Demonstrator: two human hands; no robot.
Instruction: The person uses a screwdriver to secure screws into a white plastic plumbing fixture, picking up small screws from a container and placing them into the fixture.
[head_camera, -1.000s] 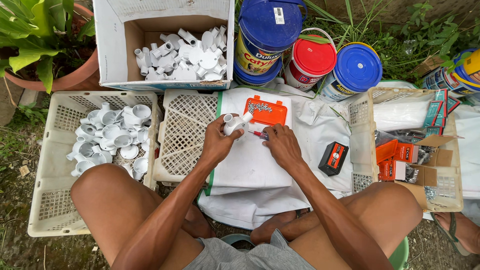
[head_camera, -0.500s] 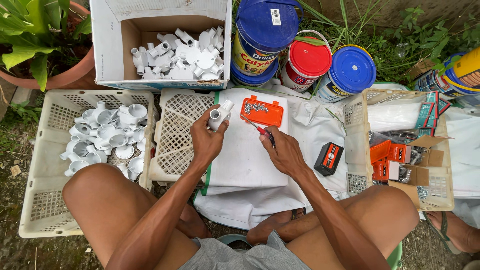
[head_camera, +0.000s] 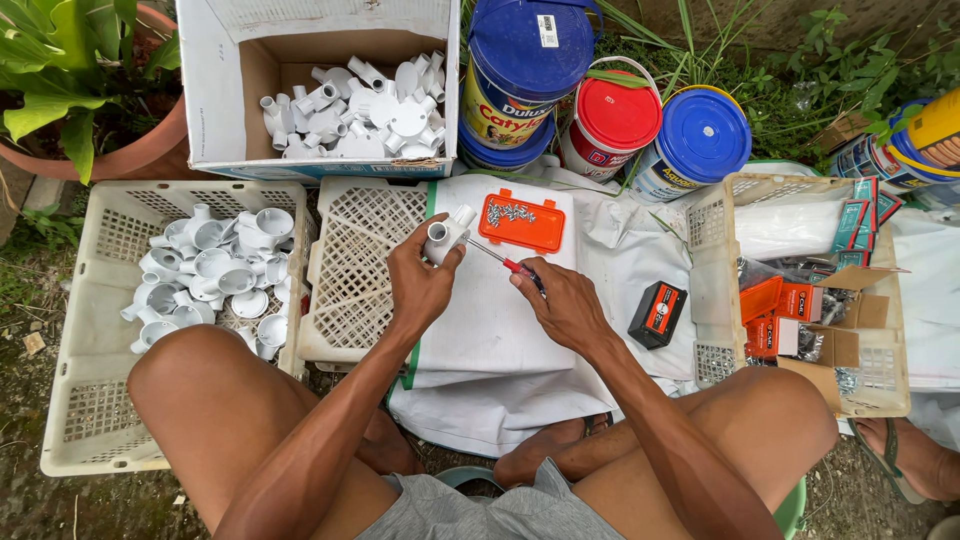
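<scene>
While the left hand (head_camera: 418, 283) gripped a white fitting (head_camera: 446, 233) just left of the orange tray (head_camera: 521, 222), the right hand (head_camera: 563, 303) closed on a screwdriver (head_camera: 503, 261) below the tray's near edge. Bare white cloth (head_camera: 490, 330) lay open below the tray.

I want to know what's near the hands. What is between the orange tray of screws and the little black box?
In the head view, only white cloth lies between the orange tray and the black box; that stretch is otherwise bare.
</scene>
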